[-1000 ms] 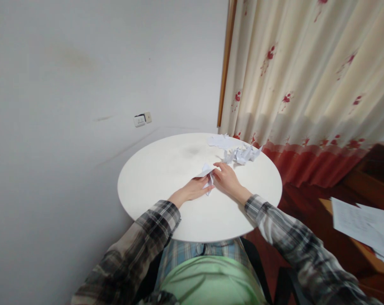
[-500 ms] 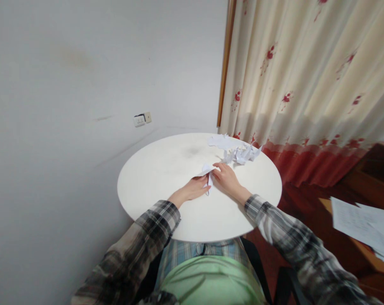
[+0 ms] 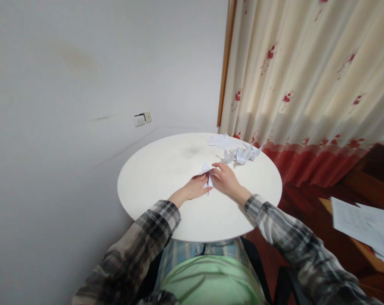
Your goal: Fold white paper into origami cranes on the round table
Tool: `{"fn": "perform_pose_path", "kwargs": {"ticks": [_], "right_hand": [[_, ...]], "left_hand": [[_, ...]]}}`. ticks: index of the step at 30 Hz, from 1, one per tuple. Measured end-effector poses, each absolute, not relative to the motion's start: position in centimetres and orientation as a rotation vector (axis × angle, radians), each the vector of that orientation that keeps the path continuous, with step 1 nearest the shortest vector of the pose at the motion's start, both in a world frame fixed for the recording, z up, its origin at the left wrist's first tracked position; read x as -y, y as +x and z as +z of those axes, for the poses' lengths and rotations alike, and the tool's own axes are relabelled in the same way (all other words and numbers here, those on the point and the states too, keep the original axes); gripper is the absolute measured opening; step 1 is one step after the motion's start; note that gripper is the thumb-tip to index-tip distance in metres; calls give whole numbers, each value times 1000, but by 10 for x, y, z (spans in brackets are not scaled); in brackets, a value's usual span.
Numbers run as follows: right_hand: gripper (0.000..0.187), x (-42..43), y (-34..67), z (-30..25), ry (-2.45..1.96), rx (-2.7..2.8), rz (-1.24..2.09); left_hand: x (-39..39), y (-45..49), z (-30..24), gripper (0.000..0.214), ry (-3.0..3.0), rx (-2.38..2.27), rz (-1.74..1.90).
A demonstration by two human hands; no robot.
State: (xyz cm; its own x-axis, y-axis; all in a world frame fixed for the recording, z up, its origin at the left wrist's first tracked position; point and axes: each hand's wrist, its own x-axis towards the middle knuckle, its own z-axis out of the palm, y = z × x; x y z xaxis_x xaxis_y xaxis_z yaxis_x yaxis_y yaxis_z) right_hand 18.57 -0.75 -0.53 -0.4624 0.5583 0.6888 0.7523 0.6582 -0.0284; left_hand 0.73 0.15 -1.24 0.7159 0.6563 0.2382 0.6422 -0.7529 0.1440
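Between my two hands is a piece of folded white paper (image 3: 210,181), held low over the round white table (image 3: 156,182). My left hand (image 3: 196,187) grips its left side, with the thumb low on the paper and the fingers along its upper part. My right hand (image 3: 224,176) closes on the right side, thumb and fingers bent around the upper edge. Parts of the paper are hidden behind my fingers. Beyond my right hand lies a group of folded white paper pieces (image 3: 241,155), with flatter white paper (image 3: 222,140) behind them.
A white wall with a socket (image 3: 139,120) stands behind and left of the table. A floral curtain (image 3: 287,84) hangs at the back right. To the right, printed sheets (image 3: 363,224) lie on a wooden surface (image 3: 366,256), lower than my right sleeve.
My right fingers have shifted very slightly at the paper's upper edge. Otherwise both hands and the paper stay in the same place.
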Motion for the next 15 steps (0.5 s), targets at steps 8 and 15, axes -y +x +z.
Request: {"fn": "perform_pose_path", "kwargs": {"ticks": [8, 15], "right_hand": [[51, 11, 184, -1, -926, 2136, -157], [70, 0, 187, -15, -1052, 2027, 89]], "left_hand": [[-8, 8, -18, 43, 2777, -1157, 574], [-8, 8, -19, 42, 2765, -1181, 586]]}}
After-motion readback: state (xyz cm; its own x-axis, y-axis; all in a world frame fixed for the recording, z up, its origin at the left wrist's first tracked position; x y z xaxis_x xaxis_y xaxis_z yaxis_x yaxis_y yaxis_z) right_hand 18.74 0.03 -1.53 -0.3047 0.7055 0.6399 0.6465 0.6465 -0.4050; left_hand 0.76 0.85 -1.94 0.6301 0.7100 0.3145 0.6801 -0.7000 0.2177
